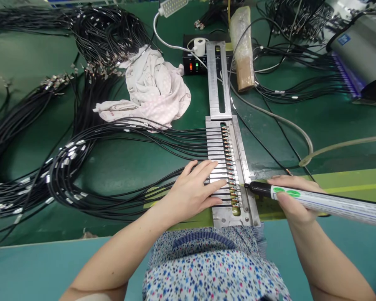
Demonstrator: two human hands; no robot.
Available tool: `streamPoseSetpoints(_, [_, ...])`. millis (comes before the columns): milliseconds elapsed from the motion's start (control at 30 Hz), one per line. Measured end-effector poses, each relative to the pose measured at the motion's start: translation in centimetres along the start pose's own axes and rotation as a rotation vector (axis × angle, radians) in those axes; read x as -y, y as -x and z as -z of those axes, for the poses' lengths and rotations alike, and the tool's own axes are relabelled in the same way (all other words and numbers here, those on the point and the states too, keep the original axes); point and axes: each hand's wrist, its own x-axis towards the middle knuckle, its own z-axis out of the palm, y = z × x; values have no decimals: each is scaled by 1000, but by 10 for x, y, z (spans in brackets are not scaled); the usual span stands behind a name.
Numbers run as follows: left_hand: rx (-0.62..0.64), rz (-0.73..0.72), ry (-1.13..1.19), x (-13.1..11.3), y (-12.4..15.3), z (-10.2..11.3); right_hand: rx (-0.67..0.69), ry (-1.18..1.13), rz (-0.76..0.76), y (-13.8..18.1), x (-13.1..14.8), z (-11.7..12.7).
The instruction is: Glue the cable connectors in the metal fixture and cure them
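My left hand lies with spread fingers over several black cables and the slotted metal fixture. The cables run in from the left and sit side by side in its slots. Their small metal connector ends line up along the fixture's right side. Between the thumb and fingers of my right hand is a white marker pen with a black front end and green stickers. The pen's dark tip is at the right rail of the fixture, near the connectors; whether it touches cannot be told.
Bundled black cables fill the left side. A crumpled pale cloth lies behind the fixture's left. Beyond are a black box with lit switches, a wrapped block and a grey machine with violet light. A hose crosses the right.
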Motion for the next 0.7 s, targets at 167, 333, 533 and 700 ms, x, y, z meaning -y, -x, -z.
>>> streamPoseSetpoints(167, [-8, -5, -1, 1, 0, -1, 20, -15, 5, 1, -2, 1])
streamPoseSetpoints(333, [-3, -3, 1, 1, 0, -1, 12, -54, 21, 1, -4, 0])
streamPoseSetpoints(533, [0, -3, 0, 1, 0, -1, 12, -18, -5, 0, -2, 0])
streamPoseSetpoints(700, [6, 0, 6, 1, 0, 0, 34, -12, -5, -1, -1, 1])
